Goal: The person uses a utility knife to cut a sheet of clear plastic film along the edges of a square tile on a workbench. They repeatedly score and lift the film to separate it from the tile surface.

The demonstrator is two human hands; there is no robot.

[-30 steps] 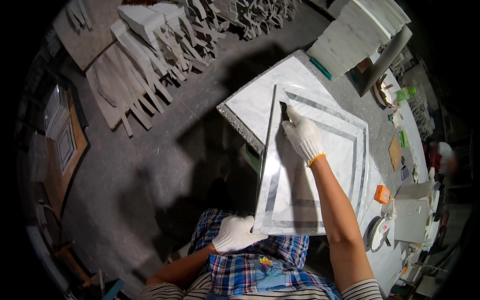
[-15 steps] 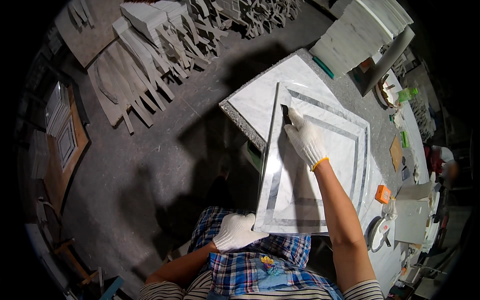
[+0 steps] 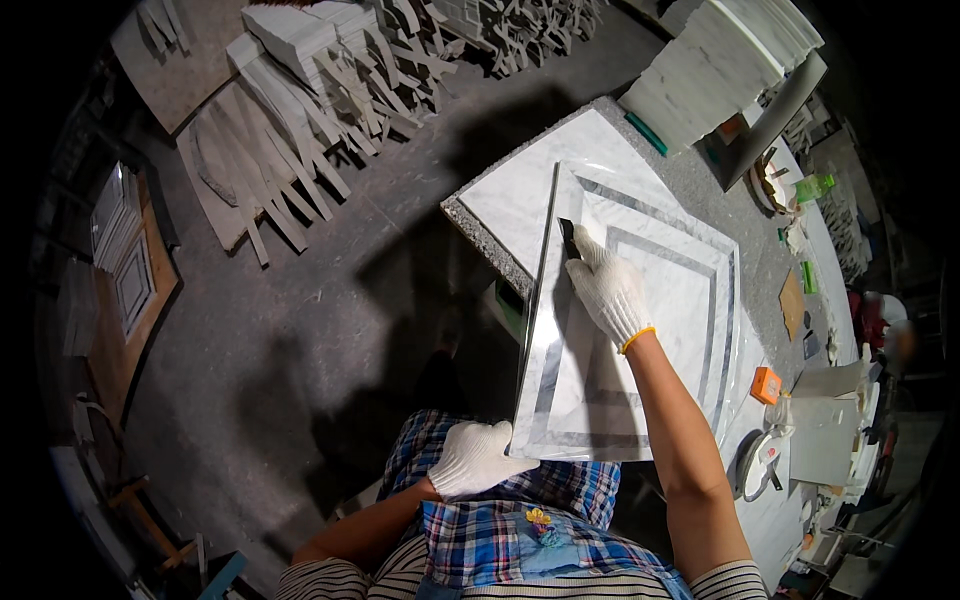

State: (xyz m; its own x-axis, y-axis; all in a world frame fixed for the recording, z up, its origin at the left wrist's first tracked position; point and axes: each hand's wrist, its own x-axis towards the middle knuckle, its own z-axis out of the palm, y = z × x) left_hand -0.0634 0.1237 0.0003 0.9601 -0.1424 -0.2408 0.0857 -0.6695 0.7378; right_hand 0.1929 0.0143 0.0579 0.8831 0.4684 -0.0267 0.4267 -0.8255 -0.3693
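A square white marble panel with grey inlaid bands and a glossy surface lies tilted before me, its near left corner jutting past the worktable toward my lap. My left hand, in a white knit glove, is closed around that corner, with its fingertips hidden beneath. Over the panel's left part, my gloved right hand pinches a small flat black scraper. The scraper's free end points away from me near the left edge, and its lower part is hidden by the fingers.
Beneath the panel lies a larger white slab on a speckled grey worktable. Stacked marble tiles stand at the far right. An orange box and a white round dish sit on the right. Stone strips litter the floor at far left.
My right hand has slid a little toward me along the panel's left side, and more of the scraper shows. My left hand keeps its hold on the corner, which has shifted slightly away from me.
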